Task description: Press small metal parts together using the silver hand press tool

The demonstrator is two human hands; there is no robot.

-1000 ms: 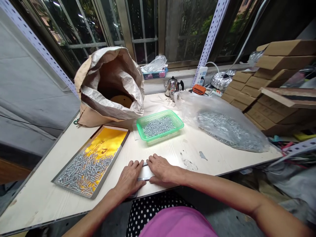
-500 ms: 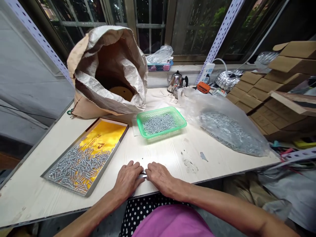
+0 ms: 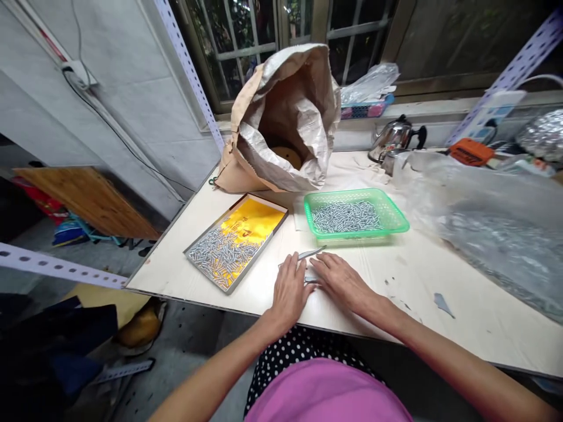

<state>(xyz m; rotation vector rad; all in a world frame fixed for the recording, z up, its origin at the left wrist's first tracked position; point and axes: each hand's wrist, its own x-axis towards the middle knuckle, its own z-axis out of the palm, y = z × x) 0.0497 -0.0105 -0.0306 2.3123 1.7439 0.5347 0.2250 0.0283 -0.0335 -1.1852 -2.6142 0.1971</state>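
Both hands rest on the white table (image 3: pixel 461 316) near its front edge. My left hand (image 3: pixel 290 290) lies palm down with its fingers stretched out and close together. My right hand (image 3: pixel 341 281) lies flat beside it, fingers forward. Between and just ahead of the fingertips sits a thin shiny flat piece, perhaps a small clear bag (image 3: pixel 309 254), which the fingertips touch. Beyond the hands stands a green plastic basket (image 3: pixel 398 212) filled with small metal pins. To the left is a flat tray with a yellow lining (image 3: pixel 259 220), partly covered with the same pins.
A big open paper sack (image 3: pixel 285 111) stands at the back of the table. A large clear plastic bag of metal pins (image 3: pixel 497 217) lies to the right. A steel kettle (image 3: pixel 393 136) and an orange object (image 3: pixel 468 152) are by the window. Metal racking and clutter fill the floor at left.
The view has swung to the left, so the floor and wall at left now show. Both hands stay side by side on the table; the shiny piece now shows ahead of the fingertips.
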